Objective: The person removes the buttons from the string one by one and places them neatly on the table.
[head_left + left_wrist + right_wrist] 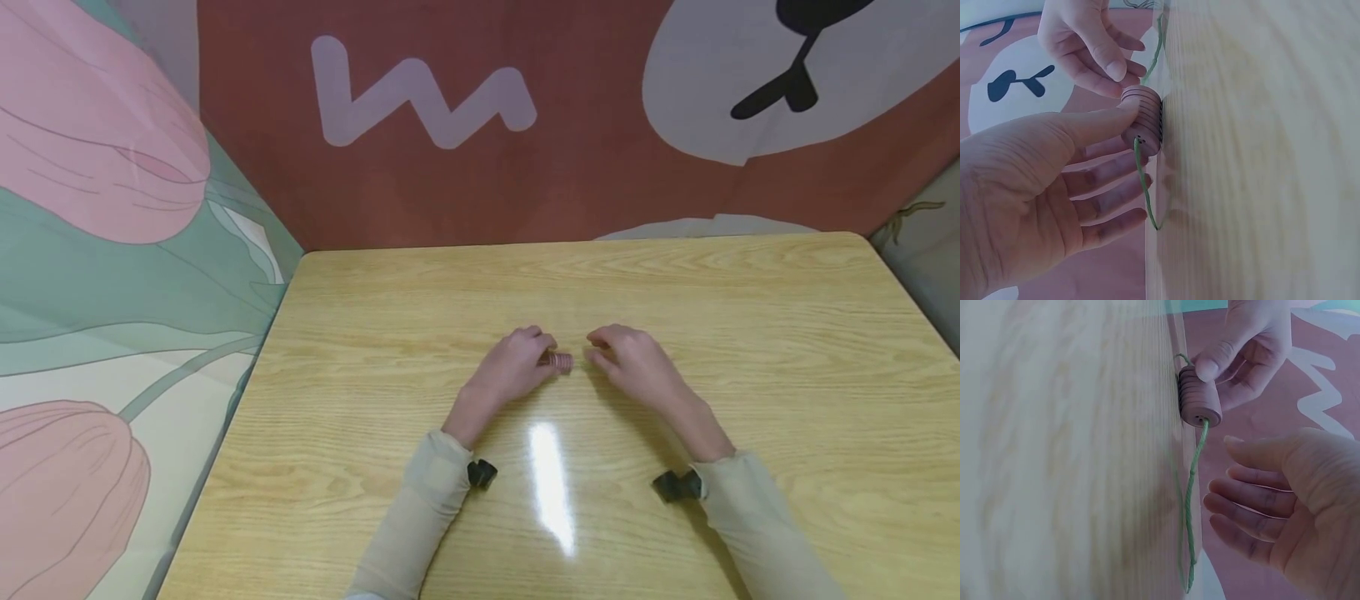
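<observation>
Lying between the two hands in the head view, the ridged cylinder (561, 362) is held at the wooden table (300, 433) by the left hand (512, 365). Its long axis is directed roughly crosswise, toward the right hand (633, 362), which is separated from the free end by a short gap; the left hand is thus the nearer.

In the left wrist view, the cylinder is pinched between the left thumb and the fingers behind it, the remaining fingers being loosely spread. A green cord (1143, 178) is seen at the near end face; a further length is seen past the far end, by the right fingertips. Whether it is touched by them cannot be told from this angle.

In the right wrist view, the free end face is turned toward the right hand, whose fingers are parted and gently bent, with nothing gripped. From that face the cord is trailed past the right fingertips, apart from them. Whether the cylinder is supported by the table cannot be told.
</observation>
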Demonstrator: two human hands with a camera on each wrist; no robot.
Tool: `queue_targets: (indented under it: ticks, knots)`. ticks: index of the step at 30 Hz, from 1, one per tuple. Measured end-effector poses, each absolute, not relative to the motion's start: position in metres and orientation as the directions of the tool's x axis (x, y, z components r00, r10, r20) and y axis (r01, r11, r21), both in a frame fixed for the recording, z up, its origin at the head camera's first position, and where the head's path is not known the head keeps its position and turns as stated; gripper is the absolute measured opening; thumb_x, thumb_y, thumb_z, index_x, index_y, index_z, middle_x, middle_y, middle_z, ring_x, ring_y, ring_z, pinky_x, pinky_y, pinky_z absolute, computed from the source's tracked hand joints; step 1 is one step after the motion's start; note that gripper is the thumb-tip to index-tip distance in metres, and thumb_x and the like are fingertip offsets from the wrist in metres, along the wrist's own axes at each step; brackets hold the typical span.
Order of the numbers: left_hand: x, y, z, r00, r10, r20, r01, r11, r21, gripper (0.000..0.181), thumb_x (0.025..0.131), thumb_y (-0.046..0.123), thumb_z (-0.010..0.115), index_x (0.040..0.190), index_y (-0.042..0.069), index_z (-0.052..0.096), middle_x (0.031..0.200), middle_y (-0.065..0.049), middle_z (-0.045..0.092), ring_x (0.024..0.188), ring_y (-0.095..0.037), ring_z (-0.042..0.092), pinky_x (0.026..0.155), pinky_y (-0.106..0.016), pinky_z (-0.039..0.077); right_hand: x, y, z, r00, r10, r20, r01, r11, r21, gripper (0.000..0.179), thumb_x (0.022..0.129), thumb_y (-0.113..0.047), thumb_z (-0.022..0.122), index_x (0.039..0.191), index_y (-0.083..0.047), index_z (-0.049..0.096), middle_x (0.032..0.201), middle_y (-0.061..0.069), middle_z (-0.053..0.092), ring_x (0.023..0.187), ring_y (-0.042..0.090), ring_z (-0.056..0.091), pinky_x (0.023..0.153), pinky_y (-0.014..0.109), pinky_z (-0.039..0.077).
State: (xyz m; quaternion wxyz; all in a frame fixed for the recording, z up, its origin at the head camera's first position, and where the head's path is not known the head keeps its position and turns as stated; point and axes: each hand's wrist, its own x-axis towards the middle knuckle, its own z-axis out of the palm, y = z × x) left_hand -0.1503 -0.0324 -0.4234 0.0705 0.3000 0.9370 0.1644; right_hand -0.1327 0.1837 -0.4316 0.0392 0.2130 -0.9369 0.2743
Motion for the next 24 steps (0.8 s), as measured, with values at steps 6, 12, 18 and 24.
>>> queue_targets:
  ticks: [6, 12, 18, 24]
  knots:
    - [-0.15, -0.037, -0.424, -0.809, 0.585, -0.053, 0.535, 0.772, 0.344, 0.027, 0.094, 0.025, 0.08, 0.113, 0.007, 0.074, 0.106, -0.005, 0.067, 0.095, -0.019, 0.063, 0.085, -0.029, 0.055, -0.135, 0.181, -0.434, -0.899, -0.4, 0.177, -0.429, 0.729, -0.533, 0.03, 0.091, -0.004, 0.078, 0.116, 0.011, 0.069, 0.111, 0.024, 0.072, 0.101, 0.038, 0.07, 0.089, 0.051, 0.058]
    - [-0.151, -0.04, -0.424, -0.807, 0.588, -0.048, 0.538, 0.767, 0.35, 0.025, 0.095, 0.024, 0.079, 0.112, 0.007, 0.075, 0.105, -0.005, 0.068, 0.095, -0.02, 0.064, 0.085, -0.028, 0.055, -0.137, 0.176, -0.435, -0.892, -0.417, 0.177, -0.441, 0.714, -0.543, 0.033, 0.09, -0.006, 0.08, 0.116, 0.01, 0.069, 0.113, 0.025, 0.071, 0.104, 0.039, 0.07, 0.091, 0.051, 0.058]
    - [-0.151, -0.041, -0.425, -0.812, 0.581, -0.059, 0.522, 0.767, 0.373, 0.025, 0.095, 0.021, 0.078, 0.115, 0.006, 0.074, 0.107, -0.005, 0.068, 0.096, -0.019, 0.063, 0.086, -0.028, 0.054, -0.139, 0.171, -0.435, -0.886, -0.437, 0.156, -0.447, 0.711, -0.543, 0.032, 0.091, -0.006, 0.079, 0.117, 0.01, 0.07, 0.114, 0.023, 0.071, 0.107, 0.039, 0.069, 0.093, 0.051, 0.057]
    - [-0.151, -0.041, -0.425, -0.813, 0.579, -0.06, 0.508, 0.756, 0.414, 0.025, 0.095, 0.018, 0.078, 0.116, 0.005, 0.074, 0.107, -0.006, 0.069, 0.095, -0.017, 0.064, 0.085, -0.026, 0.055, -0.14, 0.168, -0.437, -0.879, -0.463, 0.113, -0.438, 0.691, -0.575, 0.034, 0.09, -0.011, 0.082, 0.116, 0.007, 0.071, 0.112, 0.019, 0.073, 0.105, 0.035, 0.07, 0.092, 0.049, 0.057]
